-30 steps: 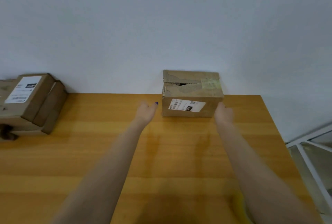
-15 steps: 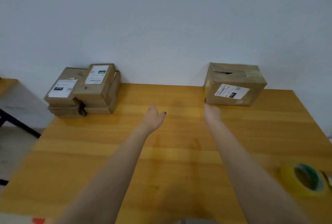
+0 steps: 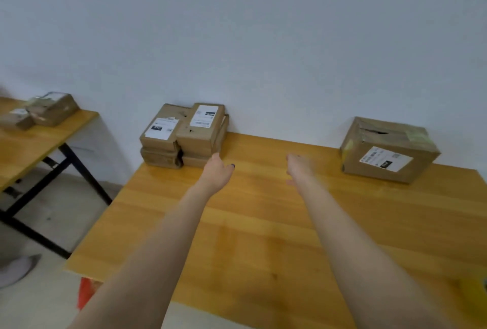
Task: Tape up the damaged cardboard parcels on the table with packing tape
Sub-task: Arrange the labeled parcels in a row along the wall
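over the wooden table, left hand loose and empty near the stacked parcels, right hand blurred, empty too

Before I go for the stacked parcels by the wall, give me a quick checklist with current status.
1. Left hand free: ok, open, holding nothing.
2. Right hand free: ok, looks empty, though blurred.
3. Way to parcel stack: ok, bare table between.
4. Large box sealed: not ok, a gap shows in its top.
5. Tape at hand: cannot tell, only a yellow blur at the frame's right edge.
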The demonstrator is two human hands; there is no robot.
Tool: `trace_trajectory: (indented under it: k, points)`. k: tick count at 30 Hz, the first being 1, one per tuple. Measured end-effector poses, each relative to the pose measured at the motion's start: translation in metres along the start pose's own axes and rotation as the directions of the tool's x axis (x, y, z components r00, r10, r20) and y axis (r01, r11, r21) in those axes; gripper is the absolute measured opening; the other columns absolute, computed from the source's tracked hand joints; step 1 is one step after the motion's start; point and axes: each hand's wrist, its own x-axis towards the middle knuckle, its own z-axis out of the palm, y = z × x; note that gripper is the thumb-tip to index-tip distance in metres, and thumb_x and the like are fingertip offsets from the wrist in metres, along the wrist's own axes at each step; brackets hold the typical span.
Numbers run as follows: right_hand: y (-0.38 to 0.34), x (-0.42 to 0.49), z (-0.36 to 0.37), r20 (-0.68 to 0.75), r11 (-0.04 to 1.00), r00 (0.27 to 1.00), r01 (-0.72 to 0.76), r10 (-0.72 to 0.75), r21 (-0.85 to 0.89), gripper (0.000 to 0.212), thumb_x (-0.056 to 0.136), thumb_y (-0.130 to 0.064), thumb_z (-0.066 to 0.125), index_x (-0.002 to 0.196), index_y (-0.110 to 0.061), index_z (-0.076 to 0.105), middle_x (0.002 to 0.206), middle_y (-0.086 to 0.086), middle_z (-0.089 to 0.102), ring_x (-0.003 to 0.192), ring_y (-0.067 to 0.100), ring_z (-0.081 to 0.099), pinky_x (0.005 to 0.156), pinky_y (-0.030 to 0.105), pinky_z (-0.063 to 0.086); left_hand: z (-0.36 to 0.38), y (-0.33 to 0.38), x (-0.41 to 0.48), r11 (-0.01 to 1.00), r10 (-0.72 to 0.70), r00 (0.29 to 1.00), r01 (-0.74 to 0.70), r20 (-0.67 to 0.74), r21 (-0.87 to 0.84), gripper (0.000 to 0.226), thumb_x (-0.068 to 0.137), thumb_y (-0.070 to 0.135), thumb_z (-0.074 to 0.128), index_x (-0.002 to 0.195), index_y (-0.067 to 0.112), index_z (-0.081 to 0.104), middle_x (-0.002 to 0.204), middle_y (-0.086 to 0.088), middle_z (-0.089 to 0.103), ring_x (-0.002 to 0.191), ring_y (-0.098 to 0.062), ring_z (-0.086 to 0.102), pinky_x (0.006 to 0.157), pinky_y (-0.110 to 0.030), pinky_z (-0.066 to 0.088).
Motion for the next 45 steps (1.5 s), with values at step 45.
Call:
trace_trajectory:
  k: [45]
  points:
    - [-0.069,0.073,0.270,-0.072,0.997,0.996,-0.052,0.048,-0.056,0.046,0.099,-0.034,0.048,0.137,-0.009,0.052,0.135,0.006,0.057,0.124,0.025,0.052,0.107,0.040,0.041,-0.125,-0.110,0.207,0.975,0.209,0.974,-0.215,0.091,0.061,0.055,0.090,0.017,0.053,0.141,0.004,0.034,0.139,-0.014,0.043,0.131,-0.033,0.034,0.108,-0.049,0.032]
